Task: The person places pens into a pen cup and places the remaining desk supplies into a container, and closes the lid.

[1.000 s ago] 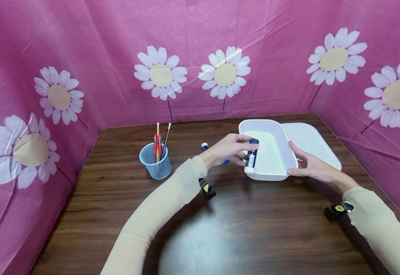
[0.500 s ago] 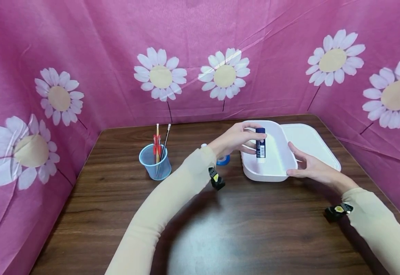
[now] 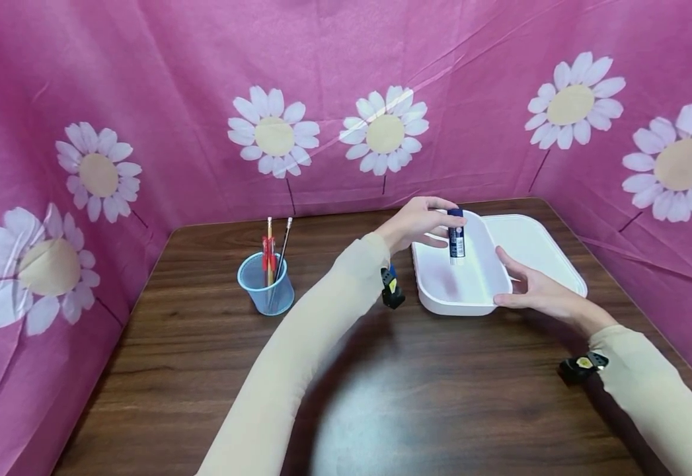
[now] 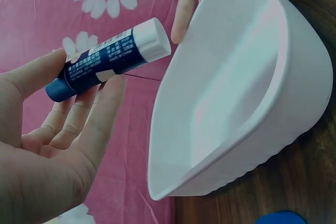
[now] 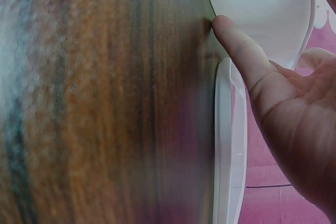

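In the head view my left hand (image 3: 414,225) pinches a dark blue glue stick (image 3: 456,241) over the inside of a white plastic box (image 3: 464,309). The left wrist view has the glue stick (image 4: 105,61) tilted between thumb and fingers, its white end towards the box (image 4: 294,98). My right hand (image 3: 527,287) rests against the box's right side, thumb near the front corner and fingers farther back along the wall. A thumb tip touches the box wall in the right wrist view, where that hand (image 5: 283,103) is close up.
A flat white lid (image 3: 533,248) lies behind and right of the box. To the left stands a blue mesh cup (image 3: 271,297) with pencils and a red-handled item. Part of a blue round object (image 3: 392,270) shows behind the left wrist. Flowered pink cloth (image 3: 470,145) surrounds the table.
My left hand has moved away from me and slightly right with the glue stick, from the box's left rim to over its inside. The right hand and box have barely moved.
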`<move>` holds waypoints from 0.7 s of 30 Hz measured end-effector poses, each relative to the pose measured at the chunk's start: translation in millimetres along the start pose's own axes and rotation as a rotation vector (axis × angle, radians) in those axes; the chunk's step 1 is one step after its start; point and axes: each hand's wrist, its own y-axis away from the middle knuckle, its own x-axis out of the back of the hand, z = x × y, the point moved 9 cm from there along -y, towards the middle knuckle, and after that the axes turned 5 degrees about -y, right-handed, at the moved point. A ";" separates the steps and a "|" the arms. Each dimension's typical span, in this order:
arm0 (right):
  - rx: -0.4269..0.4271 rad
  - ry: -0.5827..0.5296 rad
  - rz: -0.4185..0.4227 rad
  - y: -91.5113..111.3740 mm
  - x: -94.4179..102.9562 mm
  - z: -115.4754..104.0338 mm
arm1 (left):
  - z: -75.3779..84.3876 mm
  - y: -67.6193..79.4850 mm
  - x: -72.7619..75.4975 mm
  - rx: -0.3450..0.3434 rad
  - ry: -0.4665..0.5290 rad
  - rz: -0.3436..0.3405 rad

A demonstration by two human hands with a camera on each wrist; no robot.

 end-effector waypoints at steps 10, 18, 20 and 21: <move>0.001 -0.056 -0.007 2.1 -2.0 -1.8 | -15.7 -17.6 -7.0 0.083 0.069 0.021; -0.016 -0.042 -0.002 3.6 -1.0 0.8 | -29.5 -35.9 -15.7 0.107 0.114 0.052; -0.029 -0.026 0.003 3.8 -0.4 0.4 | -33.2 -40.9 -17.2 0.104 0.127 0.072; -0.033 -0.023 0.004 3.9 -0.2 -0.1 | -35.3 -43.5 -18.0 0.106 0.136 0.084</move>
